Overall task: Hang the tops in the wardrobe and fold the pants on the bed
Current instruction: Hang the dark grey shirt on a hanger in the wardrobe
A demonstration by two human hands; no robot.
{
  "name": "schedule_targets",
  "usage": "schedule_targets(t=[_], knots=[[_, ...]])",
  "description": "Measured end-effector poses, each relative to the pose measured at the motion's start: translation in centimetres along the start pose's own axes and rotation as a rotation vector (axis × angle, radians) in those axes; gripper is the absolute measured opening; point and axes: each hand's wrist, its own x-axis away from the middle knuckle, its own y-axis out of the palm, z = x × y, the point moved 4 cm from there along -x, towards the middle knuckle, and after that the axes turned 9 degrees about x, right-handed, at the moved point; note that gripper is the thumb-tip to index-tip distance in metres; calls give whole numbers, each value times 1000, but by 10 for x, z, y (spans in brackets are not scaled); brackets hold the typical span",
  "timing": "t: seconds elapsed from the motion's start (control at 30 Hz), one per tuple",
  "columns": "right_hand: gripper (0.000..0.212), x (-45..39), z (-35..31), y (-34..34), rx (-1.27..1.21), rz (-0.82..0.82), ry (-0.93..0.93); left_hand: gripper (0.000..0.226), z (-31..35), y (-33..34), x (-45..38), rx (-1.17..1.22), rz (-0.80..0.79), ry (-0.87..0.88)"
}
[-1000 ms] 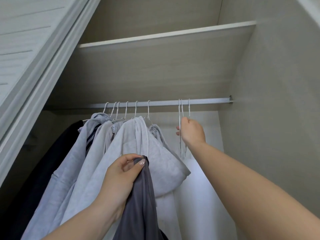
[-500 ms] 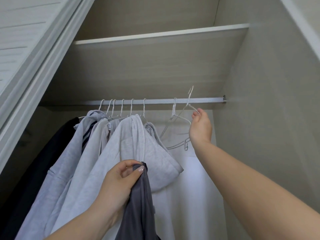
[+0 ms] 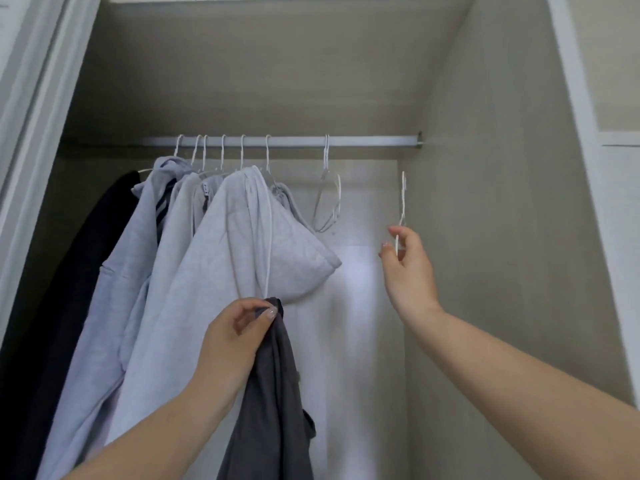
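My left hand [image 3: 233, 336] grips the top edge of a dark grey top [image 3: 273, 403], which hangs down in front of the wardrobe's clothes. My right hand [image 3: 407, 268] pinches a thin white wire hanger [image 3: 402, 202] below the rail [image 3: 367, 141], off it and near the right wall. Another empty white hanger [image 3: 328, 199] hangs on the rail. Several light grey hoodies [image 3: 239, 244] and a black garment [image 3: 79, 271] hang to the left.
The wardrobe's right wall [image 3: 502, 220] stands close beside my right hand. A shelf underside [image 3: 259, 64] spans above the rail. The white sliding door frame [image 3: 31, 109] borders the left. The rail is bare between the empty hanger and the right wall.
My right hand lifted one white hanger off the rail and brought it down and to the right. The left hand kept its hold on the dark grey top. The view tilted down.
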Motion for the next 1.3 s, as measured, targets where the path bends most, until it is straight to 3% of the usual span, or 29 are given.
schedule_targets(t=[0.27, 0.43, 0.57, 0.93, 1.17, 1.3], knots=[[24, 137, -15, -39, -128, -114, 223, 21, -31, -36, 58, -43, -24, -98], [21, 223, -21, -74, -442, -118, 470, 16, -54, -82, 101, -87, -13, -203], [25, 258, -30, -84, -559, -176, 531, 13, -67, -112, 123, -198, -11, -257], [43, 258, -24, -109, -697, -224, 569, 11, -89, -167, 137, -482, 16, -277], [19, 256, -6, -124, -758, -286, 495, 16, -94, -183, 141, -375, -5, -326], [40, 259, 0, -118, -762, -311, 513, 18, -93, -176, 146, -323, -160, -384]])
